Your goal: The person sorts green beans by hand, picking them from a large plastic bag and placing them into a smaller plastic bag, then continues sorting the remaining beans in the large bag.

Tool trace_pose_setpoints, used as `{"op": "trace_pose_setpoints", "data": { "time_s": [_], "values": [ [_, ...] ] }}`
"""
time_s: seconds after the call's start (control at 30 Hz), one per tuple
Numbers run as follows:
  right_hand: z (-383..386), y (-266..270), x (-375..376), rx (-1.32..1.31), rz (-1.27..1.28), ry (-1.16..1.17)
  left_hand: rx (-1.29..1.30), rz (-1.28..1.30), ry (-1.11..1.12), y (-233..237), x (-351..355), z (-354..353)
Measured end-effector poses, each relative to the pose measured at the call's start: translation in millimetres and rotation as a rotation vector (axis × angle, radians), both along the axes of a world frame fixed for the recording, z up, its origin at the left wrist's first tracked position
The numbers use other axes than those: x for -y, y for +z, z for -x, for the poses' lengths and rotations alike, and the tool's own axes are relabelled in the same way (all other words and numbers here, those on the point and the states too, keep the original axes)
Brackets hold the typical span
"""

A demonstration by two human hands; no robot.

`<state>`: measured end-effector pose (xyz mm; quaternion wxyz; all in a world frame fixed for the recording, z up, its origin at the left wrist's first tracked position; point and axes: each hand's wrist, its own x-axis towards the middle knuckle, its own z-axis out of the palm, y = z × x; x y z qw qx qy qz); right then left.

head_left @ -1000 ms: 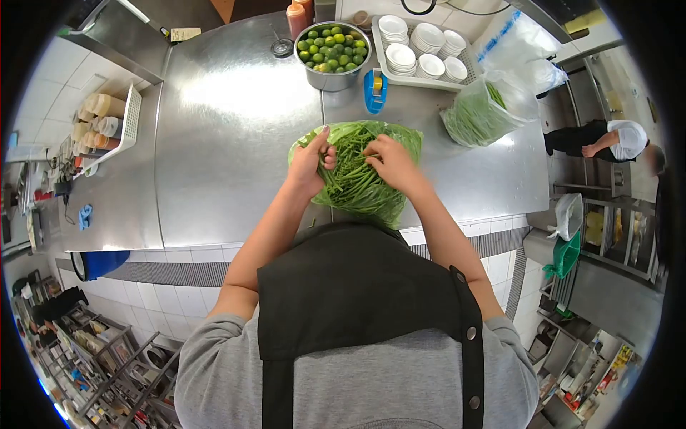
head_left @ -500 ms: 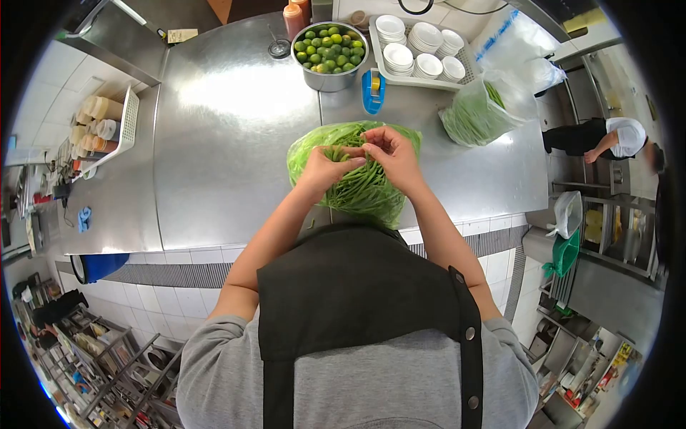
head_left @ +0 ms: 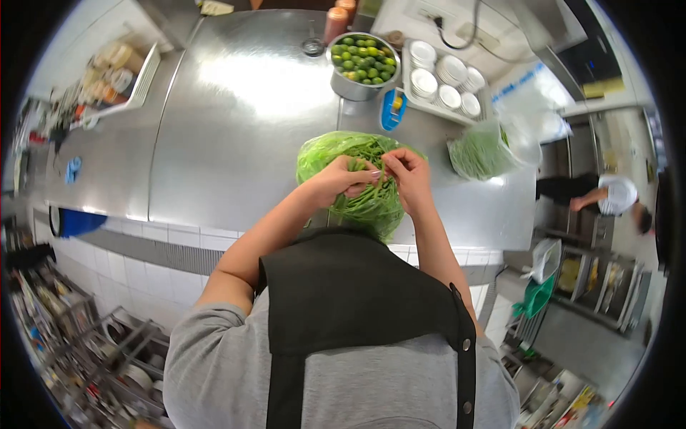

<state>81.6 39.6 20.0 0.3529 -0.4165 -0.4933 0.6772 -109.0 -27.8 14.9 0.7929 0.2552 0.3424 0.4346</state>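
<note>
A green plastic bag [head_left: 316, 152] lies spread on the steel table, heaped with long green beans [head_left: 366, 205]. Over the heap, my left hand [head_left: 341, 177] is closed around a few green beans, whose ends show between thumb and fingers. Close beside it on the right, my right hand [head_left: 410, 175] pinches the end of a green bean between thumb and fingertips. The fingertips of both hands almost meet. How many beans each hand holds is too small to tell.
Beyond the bag stand a steel pot of limes [head_left: 357, 84], a blue tape dispenser [head_left: 393, 109] and a white tray of small dishes [head_left: 436, 107]. Another bag of green vegetables [head_left: 477, 151] sits to the right. A person [head_left: 614, 194] stands further right.
The camera view has tilted and shifted, so the table items appear moved. Both hands stay over the beans; the left fingers have turned slightly, and the right still pinches.
</note>
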Motion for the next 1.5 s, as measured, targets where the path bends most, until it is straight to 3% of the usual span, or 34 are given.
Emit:
{"op": "trace_pose_setpoints", "data": {
  "time_s": [0.13,0.33,0.47,0.63,0.73,1.0,1.4,1.5],
  "values": [
    [8.1,15.7,9.8,0.041,0.002,0.030,0.085,0.023,0.085,-5.0,8.3,-9.0],
    [11.5,15.8,9.3,0.329,-0.323,0.084,0.201,-0.008,0.163,-14.6,17.9,-10.0],
    [13.6,8.1,-0.7,0.529,-0.845,0.101,0.214,-0.028,0.149,-20.0,18.6,-10.8],
    [-8.4,1.4,-23.2,0.827,-0.460,0.459,0.083,-0.064,0.334,-9.3,23.1,-8.0],
    [1.1,16.3,-4.2,0.437,-0.155,0.396,-0.039,-0.005,0.524,-11.5,19.0,-8.1],
    [4.0,17.7,18.1,0.381,-0.226,0.346,-0.124,0.021,0.681,-13.2,14.5,-3.1],
    [7.0,21.0,17.4,0.405,-0.250,0.314,-0.244,-0.041,0.693,-16.0,13.6,-4.6],
    [8.9,22.5,18.9,0.372,-0.293,0.323,-0.113,0.041,0.657,-13.8,14.5,-3.1]
  ]
}}
